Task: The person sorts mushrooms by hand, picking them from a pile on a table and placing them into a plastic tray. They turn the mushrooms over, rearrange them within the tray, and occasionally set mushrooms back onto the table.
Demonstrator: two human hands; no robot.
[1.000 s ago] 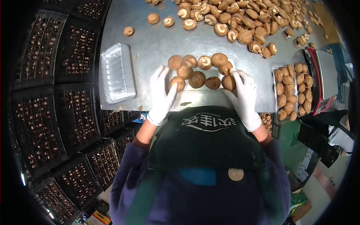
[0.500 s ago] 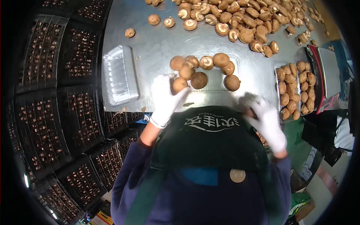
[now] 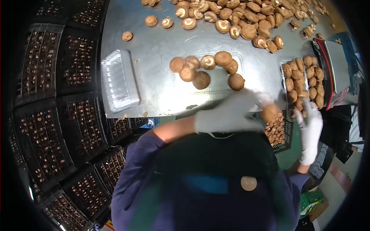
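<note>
My left hand [image 3: 235, 113], in a white glove and blurred, reaches across to the right, with a brown mushroom [image 3: 271, 112] in its fingers. At the near end of a filled clear tray [image 3: 280, 61], my gloved right hand [image 3: 311, 129] has thumb and fingers around a mushroom [image 3: 304, 114], partly hidden. Several mushrooms [image 3: 201, 80] lie in a loose arc at the middle, over the faint outline of a clear tray [image 3: 242, 61] on the metal table [image 3: 150, 73].
A large mushroom pile [image 3: 250, 17] covers the far side. Stacked clear trays [image 3: 120, 82] stand at the left. A scale [image 3: 339, 65] is beyond the filled trays at right. Below the table edge sits a crate of small pieces [image 3: 275, 131]. Dark crates [image 3: 38, 69] line the left.
My left hand has swung right from the arc, taking its nearest left mushroom along. My right hand has moved right to the filled tray. The view has shifted slightly.
</note>
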